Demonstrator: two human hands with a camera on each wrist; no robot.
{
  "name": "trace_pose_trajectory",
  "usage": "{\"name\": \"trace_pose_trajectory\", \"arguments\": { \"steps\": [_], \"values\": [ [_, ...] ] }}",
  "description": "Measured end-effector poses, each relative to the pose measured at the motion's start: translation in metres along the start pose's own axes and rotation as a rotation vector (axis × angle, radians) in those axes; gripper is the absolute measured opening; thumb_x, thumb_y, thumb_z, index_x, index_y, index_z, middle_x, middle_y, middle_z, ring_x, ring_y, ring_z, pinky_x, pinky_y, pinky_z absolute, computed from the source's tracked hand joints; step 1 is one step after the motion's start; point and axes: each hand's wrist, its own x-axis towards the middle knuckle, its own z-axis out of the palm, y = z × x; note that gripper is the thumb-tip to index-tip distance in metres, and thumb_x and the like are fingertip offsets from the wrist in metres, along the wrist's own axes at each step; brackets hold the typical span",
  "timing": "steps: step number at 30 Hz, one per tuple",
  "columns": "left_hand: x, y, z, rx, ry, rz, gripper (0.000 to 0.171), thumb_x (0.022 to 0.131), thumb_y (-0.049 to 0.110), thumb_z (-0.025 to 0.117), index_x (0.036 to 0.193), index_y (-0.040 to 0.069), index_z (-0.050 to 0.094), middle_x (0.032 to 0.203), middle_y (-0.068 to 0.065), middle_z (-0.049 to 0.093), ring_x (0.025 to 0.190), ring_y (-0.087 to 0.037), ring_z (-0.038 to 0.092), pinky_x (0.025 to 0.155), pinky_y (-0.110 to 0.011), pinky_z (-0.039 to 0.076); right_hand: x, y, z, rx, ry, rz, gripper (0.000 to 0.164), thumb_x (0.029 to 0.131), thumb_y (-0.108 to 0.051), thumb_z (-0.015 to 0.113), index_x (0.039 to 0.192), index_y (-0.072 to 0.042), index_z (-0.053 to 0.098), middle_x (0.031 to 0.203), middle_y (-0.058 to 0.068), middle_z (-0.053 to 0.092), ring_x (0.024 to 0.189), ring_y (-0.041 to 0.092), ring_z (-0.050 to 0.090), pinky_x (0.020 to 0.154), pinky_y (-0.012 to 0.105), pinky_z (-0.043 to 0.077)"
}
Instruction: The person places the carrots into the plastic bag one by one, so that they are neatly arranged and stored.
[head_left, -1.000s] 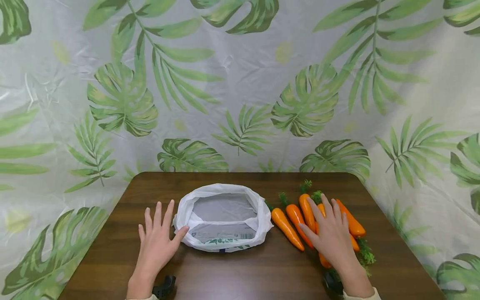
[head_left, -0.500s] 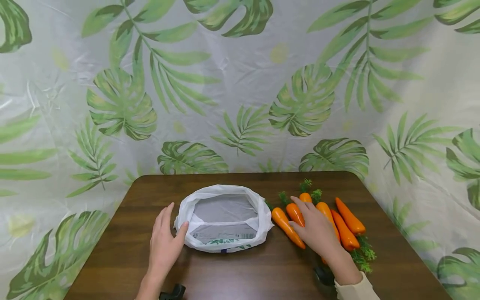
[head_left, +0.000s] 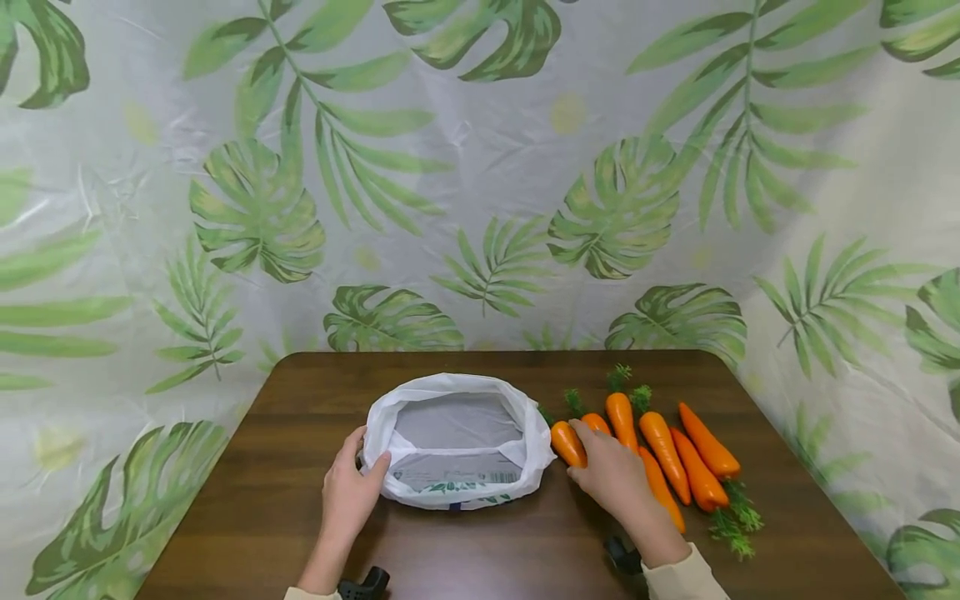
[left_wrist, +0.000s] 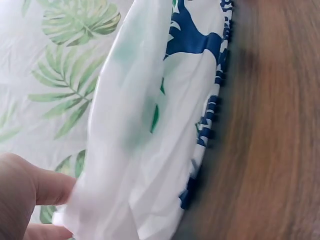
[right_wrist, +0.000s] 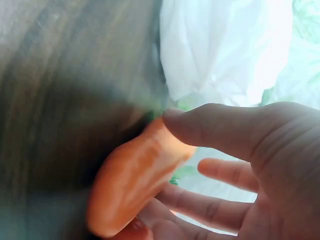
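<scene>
A white plastic bag [head_left: 536, 454] with green and blue print stands on the table, its mouth spread wide. At its left rim is my left hand [head_left: 351, 492], thumb over the edge and fingers along the outside, pinching the plastic. The left wrist view shows the fingertips on the bag's side [left_wrist: 150, 165]. To the right of the bag, my right hand [head_left: 615, 479] grips an orange carrot [head_left: 567, 443], the leftmost of the group. In the right wrist view the thumb lies on one side of this carrot [right_wrist: 135, 175] and the fingers on the other.
Several more carrots with green tops, one of them the outermost carrot [head_left: 708, 442], lie on the right of the brown wooden table [head_left: 480, 550]. A leaf-patterned curtain [head_left: 495, 183] hangs behind the table.
My right hand has moved left from above the carrots and closed on the leftmost one. My left hand has moved right to the bag's rim, its spread fingers coming together on it.
</scene>
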Motion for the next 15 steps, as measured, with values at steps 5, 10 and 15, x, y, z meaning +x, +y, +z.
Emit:
{"name": "trace_pose_trajectory", "arguments": {
  "steps": [5, 10, 15],
  "values": [
    [-0.001, -0.003, 0.004, -0.026, 0.047, -0.007, 0.053, 0.089, 0.019, 0.074, 0.138, 0.010, 0.056, 0.130, -0.019, 0.064, 0.120, -0.038, 0.060, 0.097, -0.057, 0.042, -0.002, 0.002, 0.008, 0.006, 0.005, 0.017, 0.074, 0.074, -0.027, 0.089, 0.139, -0.009, 0.057, 0.106, 0.012, 0.070, 0.078, 0.031, 0.063, 0.068, 0.053, 0.052],
    [0.000, -0.004, 0.005, -0.011, 0.105, -0.012, 0.052, 0.087, 0.016, 0.075, 0.136, 0.008, 0.059, 0.123, -0.017, 0.068, 0.104, -0.035, 0.066, 0.087, -0.053, 0.045, -0.001, 0.003, 0.013, 0.015, 0.016, 0.020, 0.073, 0.073, -0.026, 0.089, 0.136, -0.005, 0.058, 0.095, 0.013, 0.069, 0.070, 0.029, 0.061, 0.067, 0.051, 0.052],
    [-0.001, -0.007, 0.005, 0.003, 0.167, -0.007, 0.050, 0.085, 0.014, 0.075, 0.133, 0.007, 0.061, 0.118, -0.014, 0.070, 0.095, -0.032, 0.066, 0.081, -0.051, 0.044, 0.001, 0.003, 0.015, 0.027, 0.005, 0.025, 0.071, 0.074, -0.024, 0.085, 0.136, -0.003, 0.057, 0.088, 0.011, 0.067, 0.063, 0.025, 0.056, 0.063, 0.045, 0.050]
  ]
}}
